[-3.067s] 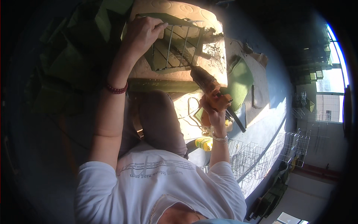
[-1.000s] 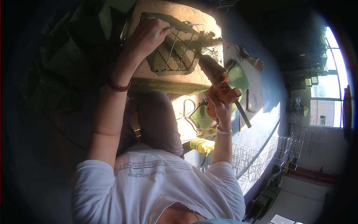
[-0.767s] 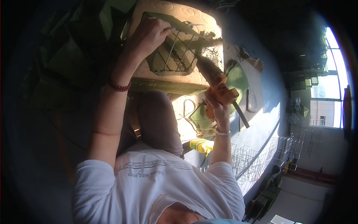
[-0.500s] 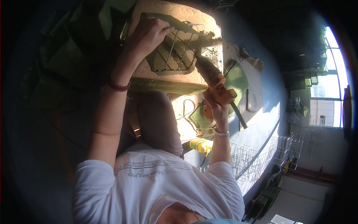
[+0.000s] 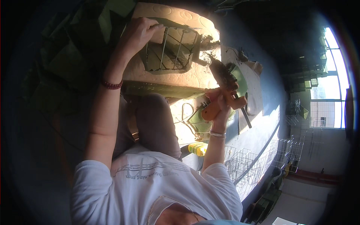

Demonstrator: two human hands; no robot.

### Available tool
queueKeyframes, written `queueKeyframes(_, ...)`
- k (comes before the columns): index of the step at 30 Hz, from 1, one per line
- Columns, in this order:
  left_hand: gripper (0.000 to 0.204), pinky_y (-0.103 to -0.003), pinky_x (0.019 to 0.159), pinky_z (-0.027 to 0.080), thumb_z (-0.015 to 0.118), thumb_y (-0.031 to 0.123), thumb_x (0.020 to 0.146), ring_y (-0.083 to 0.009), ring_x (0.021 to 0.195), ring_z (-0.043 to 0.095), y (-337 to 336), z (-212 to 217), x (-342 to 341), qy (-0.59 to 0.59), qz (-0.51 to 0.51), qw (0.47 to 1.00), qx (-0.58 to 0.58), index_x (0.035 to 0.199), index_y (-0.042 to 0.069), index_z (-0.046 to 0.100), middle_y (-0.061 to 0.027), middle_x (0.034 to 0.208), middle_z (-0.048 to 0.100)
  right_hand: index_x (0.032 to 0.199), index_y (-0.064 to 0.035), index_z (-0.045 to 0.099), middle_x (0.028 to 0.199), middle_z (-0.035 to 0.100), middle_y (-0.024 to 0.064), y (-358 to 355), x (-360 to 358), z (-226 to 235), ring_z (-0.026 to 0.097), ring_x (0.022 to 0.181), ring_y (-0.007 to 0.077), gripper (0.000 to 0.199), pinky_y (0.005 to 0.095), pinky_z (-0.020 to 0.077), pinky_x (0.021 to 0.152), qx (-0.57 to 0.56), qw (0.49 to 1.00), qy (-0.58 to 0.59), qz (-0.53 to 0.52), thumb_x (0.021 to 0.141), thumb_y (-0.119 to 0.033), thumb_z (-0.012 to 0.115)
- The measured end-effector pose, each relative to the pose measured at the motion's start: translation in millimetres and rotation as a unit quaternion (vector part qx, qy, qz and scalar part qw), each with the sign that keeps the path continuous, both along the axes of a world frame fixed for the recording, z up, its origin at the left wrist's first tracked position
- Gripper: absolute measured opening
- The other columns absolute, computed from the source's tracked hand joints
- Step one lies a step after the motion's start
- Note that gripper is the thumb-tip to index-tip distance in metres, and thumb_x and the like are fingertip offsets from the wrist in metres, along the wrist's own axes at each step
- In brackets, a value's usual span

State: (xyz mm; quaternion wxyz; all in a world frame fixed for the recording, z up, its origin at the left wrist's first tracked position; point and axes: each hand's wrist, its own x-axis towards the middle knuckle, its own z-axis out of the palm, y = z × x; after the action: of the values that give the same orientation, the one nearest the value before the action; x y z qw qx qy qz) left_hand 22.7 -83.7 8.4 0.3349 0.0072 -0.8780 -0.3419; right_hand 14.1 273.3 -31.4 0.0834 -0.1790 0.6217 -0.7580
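My right hand (image 5: 221, 107) is wrapped round the handle of an orange glue gun (image 5: 228, 88) with a dark, crusted front. A dark stick juts from its back, and its nozzle is just right of the frame. At the upper left my left hand (image 5: 139, 32) pinches the top left edge of a wire frame (image 5: 162, 48) set with green sheet material (image 5: 170, 23). The frame lies on a pale worktop block (image 5: 131, 73). What exactly sits between the left fingertips is partly hidden. Clumped dark residue (image 5: 208, 44) lies between frame and nozzle.
Folded green panels (image 5: 71, 56) are heaped at the left. Below the block's right side lie green pieces (image 5: 198, 122) and a yellow bottle (image 5: 198, 149). Several wire racks (image 5: 243, 165) stand on the floor at the right. My knees are close under the block.
My right hand has drawn the glue gun right and slightly down, away from the frame's edge. The left hand and the frame have shifted a little to the left.
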Motion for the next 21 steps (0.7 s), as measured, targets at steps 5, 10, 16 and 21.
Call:
queueKeyframes(5, 0.026, -0.034, 0.056, 0.042, 0.06, 0.022, 0.089, -0.0213, 0.05, 0.046, -19.6, 11.0, -3.3, -0.021, -0.007, 0.999, 0.042, 0.085, -0.004, 0.065, -0.0195, 0.059, 0.049, 0.122, -0.0015, 0.05, 0.114, 0.062, 0.0147, 15.8, -72.2, -64.7, 0.059, 0.109, 0.0266, 0.042, 0.0393, 0.0472, 0.095, -0.147, 0.973, -0.177, -0.008, 0.095, -0.034, 0.053)
queueKeyframes(10, 0.03, -0.033, 0.056, 0.041, 0.061, 0.023, 0.089, -0.0144, 0.051, 0.044, -33.7, 0.0, -13.7, -0.034, -0.026, 0.998, 0.042, 0.084, -0.005, 0.064, -0.0171, 0.056, 0.047, 0.118, -0.0029, 0.054, 0.116, 0.061, 0.0115, -5.0, -135.6, -143.6, 0.056, 0.112, 0.027, 0.041, 0.0408, 0.0454, 0.098, -0.274, 0.928, -0.253, 0.012, 0.093, -0.035, 0.057)
queueKeyframes(16, 0.033, -0.03, 0.053, 0.039, 0.061, 0.024, 0.089, -0.0087, 0.052, 0.037, -55.9, 15.4, -40.4, -0.06, -0.026, 0.998, 0.02, 0.08, -0.007, 0.062, -0.0092, 0.053, 0.032, 0.117, -0.013, 0.054, 0.115, 0.06, 0.0078, -44.5, -217.8, -175.0, 0.058, 0.101, 0.0214, 0.047, 0.0405, 0.0483, 0.09, -0.294, 0.919, -0.262, -0.005, 0.085, -0.046, 0.064)
queueKeyframes(21, 0.038, -0.027, 0.059, 0.036, 0.057, 0.027, 0.093, -0.0043, 0.063, 0.035, -77.4, 15.2, -39.6, -0.113, -0.026, 0.992, 0.052, 0.074, -0.006, 0.054, 0.0036, 0.06, 0.037, 0.119, -0.0062, 0.047, 0.105, 0.058, 0.0179, -75.4, -219.3, -201.1, 0.06, 0.095, 0.0326, 0.058, 0.0471, 0.0522, 0.079, -0.21, 0.933, -0.291, -0.015, 0.094, -0.058, 0.038)
